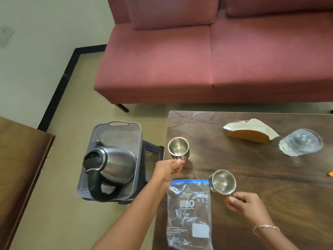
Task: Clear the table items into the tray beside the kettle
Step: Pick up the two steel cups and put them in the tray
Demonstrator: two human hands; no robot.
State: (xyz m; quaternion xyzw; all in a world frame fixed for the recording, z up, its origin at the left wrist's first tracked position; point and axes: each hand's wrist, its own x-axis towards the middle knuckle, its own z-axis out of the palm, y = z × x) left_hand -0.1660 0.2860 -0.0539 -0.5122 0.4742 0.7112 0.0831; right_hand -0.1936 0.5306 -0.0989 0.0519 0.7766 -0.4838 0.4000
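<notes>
Two steel mugs stand over the dark wooden table (270, 177). My left hand (168, 168) pinches the handle of the left steel mug (178, 148) near the table's left edge. My right hand (244, 204) grips the handle of the right steel mug (224, 181), which tilts toward me. A clear zip bag (189, 213) with a blue seal lies flat between my arms. The grey perforated tray (117, 130) sits on a dark stool left of the table, with the steel kettle (110, 164) standing in its near half.
A napkin holder (250, 135) with white tissue and a crumpled clear plastic container (301, 142) lie at the table's far right. An orange scrap (330, 174) shows at the right edge. A pink sofa (198, 60) stands behind; a wooden cabinet (21, 168) is at left.
</notes>
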